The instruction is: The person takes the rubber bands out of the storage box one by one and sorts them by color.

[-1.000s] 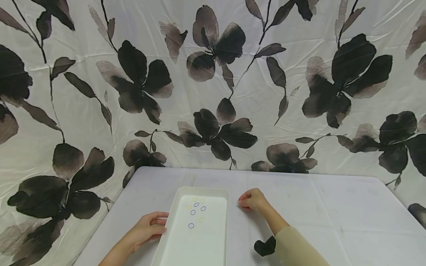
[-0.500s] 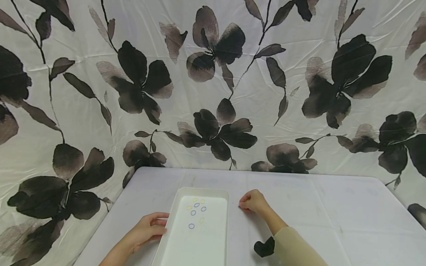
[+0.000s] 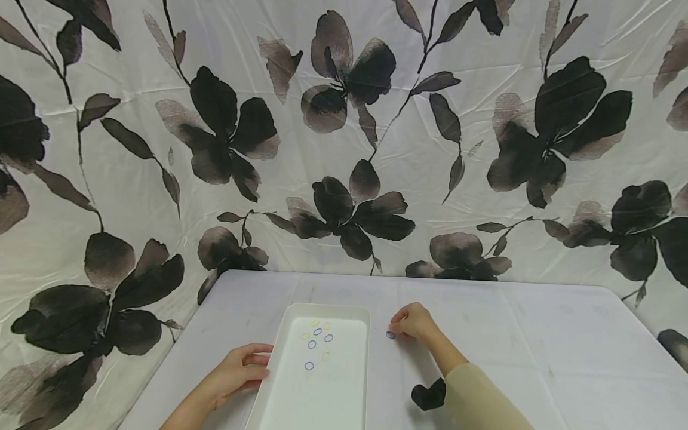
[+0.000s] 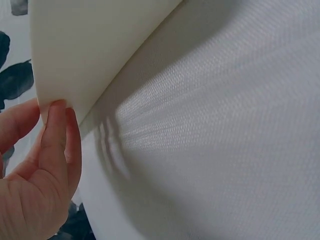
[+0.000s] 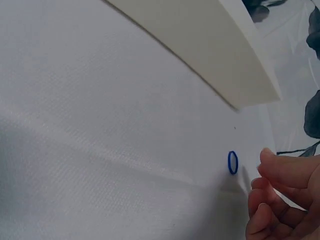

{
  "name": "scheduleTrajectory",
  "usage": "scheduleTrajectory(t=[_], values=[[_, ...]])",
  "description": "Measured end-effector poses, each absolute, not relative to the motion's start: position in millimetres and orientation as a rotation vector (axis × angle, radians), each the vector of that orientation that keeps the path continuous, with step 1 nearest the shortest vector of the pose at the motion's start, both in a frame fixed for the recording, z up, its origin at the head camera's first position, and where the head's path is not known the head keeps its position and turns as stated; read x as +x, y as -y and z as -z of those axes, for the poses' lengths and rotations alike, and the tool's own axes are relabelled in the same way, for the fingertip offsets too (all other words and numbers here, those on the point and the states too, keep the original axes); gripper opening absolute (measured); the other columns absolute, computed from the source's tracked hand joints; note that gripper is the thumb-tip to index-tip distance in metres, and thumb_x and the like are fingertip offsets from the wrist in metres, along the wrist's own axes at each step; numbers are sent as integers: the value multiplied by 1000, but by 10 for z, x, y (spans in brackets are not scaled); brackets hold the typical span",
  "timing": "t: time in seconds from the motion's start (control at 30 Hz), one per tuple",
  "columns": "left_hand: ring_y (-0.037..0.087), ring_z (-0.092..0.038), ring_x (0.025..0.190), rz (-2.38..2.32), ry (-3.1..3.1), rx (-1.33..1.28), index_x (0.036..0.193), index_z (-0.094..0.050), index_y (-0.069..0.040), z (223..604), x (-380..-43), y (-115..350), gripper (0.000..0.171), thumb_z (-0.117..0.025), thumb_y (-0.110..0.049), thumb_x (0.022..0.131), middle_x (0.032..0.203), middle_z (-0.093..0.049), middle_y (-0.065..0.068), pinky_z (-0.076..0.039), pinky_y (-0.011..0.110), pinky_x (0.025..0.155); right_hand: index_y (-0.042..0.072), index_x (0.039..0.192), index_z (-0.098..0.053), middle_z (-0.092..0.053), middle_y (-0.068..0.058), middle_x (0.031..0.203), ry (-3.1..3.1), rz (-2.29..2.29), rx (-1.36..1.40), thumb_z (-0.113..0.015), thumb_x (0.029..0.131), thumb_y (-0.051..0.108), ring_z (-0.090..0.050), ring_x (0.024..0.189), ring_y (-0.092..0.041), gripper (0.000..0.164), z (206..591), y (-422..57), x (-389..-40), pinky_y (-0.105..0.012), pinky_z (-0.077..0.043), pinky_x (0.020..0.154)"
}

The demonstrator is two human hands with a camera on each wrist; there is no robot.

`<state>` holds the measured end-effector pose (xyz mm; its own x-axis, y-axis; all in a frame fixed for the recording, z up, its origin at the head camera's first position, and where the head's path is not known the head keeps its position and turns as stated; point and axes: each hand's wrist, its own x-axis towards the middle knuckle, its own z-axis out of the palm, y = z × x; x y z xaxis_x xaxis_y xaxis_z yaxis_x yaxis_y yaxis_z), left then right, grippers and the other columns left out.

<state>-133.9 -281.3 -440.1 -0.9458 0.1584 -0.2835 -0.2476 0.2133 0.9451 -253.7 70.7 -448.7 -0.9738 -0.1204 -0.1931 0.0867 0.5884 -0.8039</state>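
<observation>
A white tray (image 3: 314,388) holds several small blue and yellow rings (image 3: 309,365), spread over its far half. At the tray's left side my left hand (image 3: 236,370) touches the outer wall with its fingertips, close to the rim; the left wrist view shows fingers (image 4: 56,130) against that wall. Right of the tray, my right hand (image 3: 414,322) is low over the table with fingers bent and the thumb near them. A blue ring (image 5: 233,163) lies on the cloth just off its fingertips, apart from them, and shows below them in the head view too (image 3: 390,335).
A black heart-shaped thing (image 3: 428,395) is beside the right sleeve (image 3: 478,397). White cloth (image 3: 537,334) covers the table. Behind its far edge hangs a white curtain (image 3: 301,155) with dark flowers.
The blue ring now shows on the table under my right fingertips; half a second ago it was not visible there. My right hand has shifted slightly right. Left hand and tray stay put.
</observation>
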Motion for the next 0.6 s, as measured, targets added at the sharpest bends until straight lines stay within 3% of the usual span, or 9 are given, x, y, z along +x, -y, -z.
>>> scheduleTrajectory(t=[0.6], values=[[21, -61, 87, -1800, -2173, -133, 130, -36, 15, 4410, -1329, 2808, 58, -63, 2, 80, 104, -58, 15, -54, 34, 74, 1, 81, -70, -55, -1, 61, -2503, 1440, -17, -74, 75, 4, -48, 48, -9, 7, 4192, -383, -2584, -19, -43, 45]])
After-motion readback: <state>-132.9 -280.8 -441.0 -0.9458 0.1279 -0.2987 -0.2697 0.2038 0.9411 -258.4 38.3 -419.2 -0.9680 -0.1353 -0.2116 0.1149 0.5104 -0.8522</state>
